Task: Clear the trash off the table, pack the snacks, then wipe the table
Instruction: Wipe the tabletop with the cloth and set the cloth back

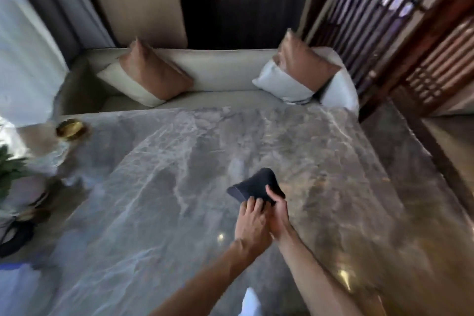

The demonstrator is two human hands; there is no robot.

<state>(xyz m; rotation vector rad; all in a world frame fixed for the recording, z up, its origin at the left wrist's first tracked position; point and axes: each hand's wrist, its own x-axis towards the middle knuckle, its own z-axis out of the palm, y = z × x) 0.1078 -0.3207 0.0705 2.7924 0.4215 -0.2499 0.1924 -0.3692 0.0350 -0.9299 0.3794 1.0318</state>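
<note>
Fingers (252,206) of the left hand (250,223) and right hand (278,215) pinch a dark cloth (256,185) together, on the marble bench (179,174), right of centre. Brass dish (70,129) sits far left.

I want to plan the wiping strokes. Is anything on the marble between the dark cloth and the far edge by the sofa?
Nothing visible. Both hands, left hand and right hand, hold the dark cloth, and the marble table ahead is bare up to the sofa. Only a gold dish sits at the far left corner.
</note>
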